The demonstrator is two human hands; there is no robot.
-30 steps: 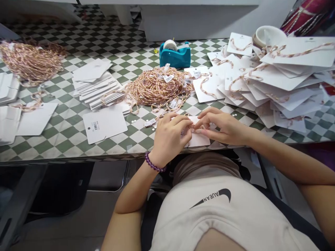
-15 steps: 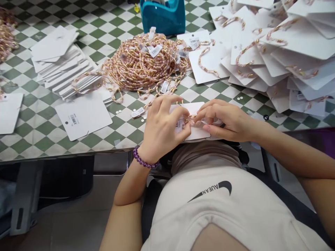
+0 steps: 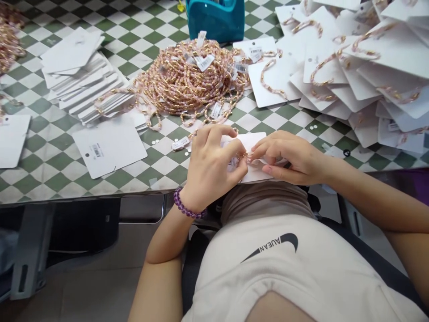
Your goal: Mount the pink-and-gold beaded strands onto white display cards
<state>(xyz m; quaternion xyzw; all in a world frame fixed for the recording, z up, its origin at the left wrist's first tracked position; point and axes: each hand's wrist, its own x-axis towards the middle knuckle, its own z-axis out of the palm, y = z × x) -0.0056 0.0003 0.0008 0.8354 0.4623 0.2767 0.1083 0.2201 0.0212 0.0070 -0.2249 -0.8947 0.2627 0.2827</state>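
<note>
**A:** What are your hands on?

**B:** My left hand [image 3: 211,167] and right hand [image 3: 291,156] meet fingertip to fingertip, both pinched narrow on a pink-and-gold bead strand [image 3: 243,157]. It lies on a white card [image 3: 256,141] at the near edge of the desk [image 3: 50,179], right in front of me.

**A:** Any containers about?

**B:** Only the teal tape dispenser [image 3: 216,22] at the far side. Its top is cut off, so I cannot tell what it holds. Just in front of it sits a loose heap of tagged strands [image 3: 187,82].

**A:** And the rest of the surface?

**B:** Green-and-white checks. Blank cards [image 3: 80,76] are stacked to my left, with one barcoded card [image 3: 109,147] nearer me, and strung cards [image 3: 351,67] are piled on my right. Under the desk there is grey floor [image 3: 100,277].
</note>
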